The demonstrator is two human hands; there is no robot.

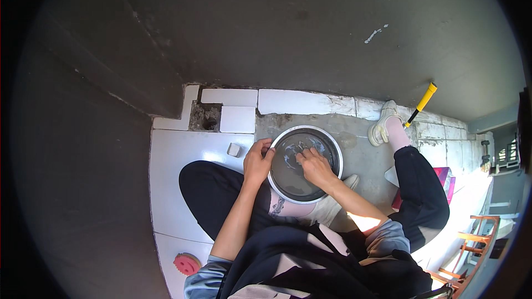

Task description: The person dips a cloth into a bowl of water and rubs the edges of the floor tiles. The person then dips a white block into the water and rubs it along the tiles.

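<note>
A round metal basin [336, 145] stands between my legs, with grey, wet-looking material [291, 174] inside it. My left hand [258, 161] grips the basin's left rim, its thumb and fingers bent at the edge. Over the middle of the basin, my right hand [316, 167] reaches down with curled fingers. Its fingertips touch the grey material, and whatever they hold is hidden. Streaks of light shine on the surface just beyond those fingers.
White tiles [188, 188] border a bare grey floor patch [354, 149]. Near the wall corner is a hole [208, 119], with a small white block [233, 149] closer by. A yellow-handled tool [425, 97] leans by my right foot. A pink object [187, 264], pink box [443, 176] and orange ladder-like frame [476, 238] lie around.
</note>
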